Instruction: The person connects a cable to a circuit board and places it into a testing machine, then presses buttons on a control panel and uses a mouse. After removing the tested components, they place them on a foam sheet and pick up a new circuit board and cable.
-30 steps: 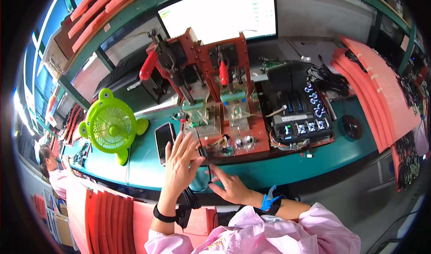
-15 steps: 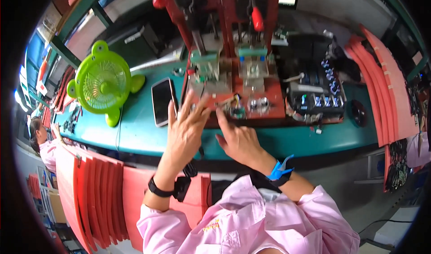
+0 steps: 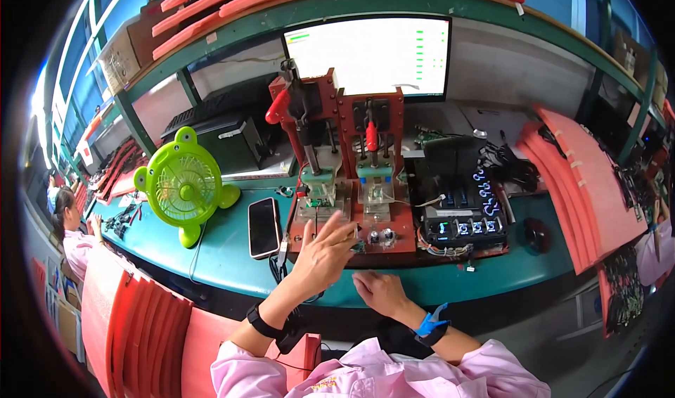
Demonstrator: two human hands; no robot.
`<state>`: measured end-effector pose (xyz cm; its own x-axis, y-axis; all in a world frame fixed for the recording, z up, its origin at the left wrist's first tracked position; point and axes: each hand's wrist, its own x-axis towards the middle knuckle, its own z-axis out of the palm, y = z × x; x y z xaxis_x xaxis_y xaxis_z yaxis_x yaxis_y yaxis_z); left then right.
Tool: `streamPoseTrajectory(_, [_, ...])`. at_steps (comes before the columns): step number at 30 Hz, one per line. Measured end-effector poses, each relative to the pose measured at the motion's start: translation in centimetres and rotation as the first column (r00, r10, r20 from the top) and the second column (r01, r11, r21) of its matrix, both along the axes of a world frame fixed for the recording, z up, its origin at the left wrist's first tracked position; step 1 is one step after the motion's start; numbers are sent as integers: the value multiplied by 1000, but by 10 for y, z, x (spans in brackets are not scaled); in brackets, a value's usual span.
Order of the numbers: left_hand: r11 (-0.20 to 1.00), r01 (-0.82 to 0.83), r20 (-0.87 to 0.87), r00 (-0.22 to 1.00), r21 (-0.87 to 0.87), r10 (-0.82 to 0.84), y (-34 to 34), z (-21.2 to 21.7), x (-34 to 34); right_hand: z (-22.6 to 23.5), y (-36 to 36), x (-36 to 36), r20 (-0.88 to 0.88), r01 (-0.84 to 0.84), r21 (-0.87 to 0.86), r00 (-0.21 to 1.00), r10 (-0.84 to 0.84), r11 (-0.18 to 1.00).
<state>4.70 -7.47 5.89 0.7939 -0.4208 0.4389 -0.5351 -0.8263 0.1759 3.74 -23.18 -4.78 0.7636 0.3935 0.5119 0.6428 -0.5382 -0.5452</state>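
My left hand (image 3: 325, 256) hovers over the front of a red test fixture base (image 3: 309, 240), its fingers spread and slightly blurred, holding nothing I can see. My right hand (image 3: 381, 292) is by the front edge of the green bench, curled closed, with nothing visible in it. Two red-handled toggle clamps, the left one (image 3: 279, 107) and the right one (image 3: 371, 136), stand above clear fixture blocks. A small green circuit board (image 3: 320, 202) sits at the left block. Part of the base is hidden behind my left hand. Small round clear parts (image 3: 380, 236) lie right of it.
A phone (image 3: 264, 227) and a green frog-shaped fan (image 3: 184, 187) stand left. To the right are a black instrument box (image 3: 460, 222) with lit displays, a mouse (image 3: 536, 235) and pink foam sheets (image 3: 590, 187). A lit monitor (image 3: 373, 53) is behind. Another person sits far left.
The view has tilted up, bringing the monitor into sight. My right hand has drawn back from the fixture base and its pointing finger has curled in. My left hand stays spread over the base.
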Motion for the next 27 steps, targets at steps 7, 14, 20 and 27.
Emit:
streamPoseTrajectory(7, [998, -60, -19, 998, 23, 60, 1, 0, 22, -16, -11, -8, 58, -62, 155, 997, 53, 986])
streamPoseTrajectory(14, [982, -22, 91, 996, 187, 5, -24, 4, 12, -14, -17, -8, 5, -97, 137, 995, 97, 986])
streamPoseTrajectory(20, [994, -112, -45, 993, 13, 113, -11, -3, 13, -15, -13, -10, 13, -122, 196, 993, 121, 973])
streamPoseTrajectory(27, [992, -115, -85, 989, 53, 119, -9, -7, 12, -15, -13, -7, 25, -82, 189, 997, 79, 979])
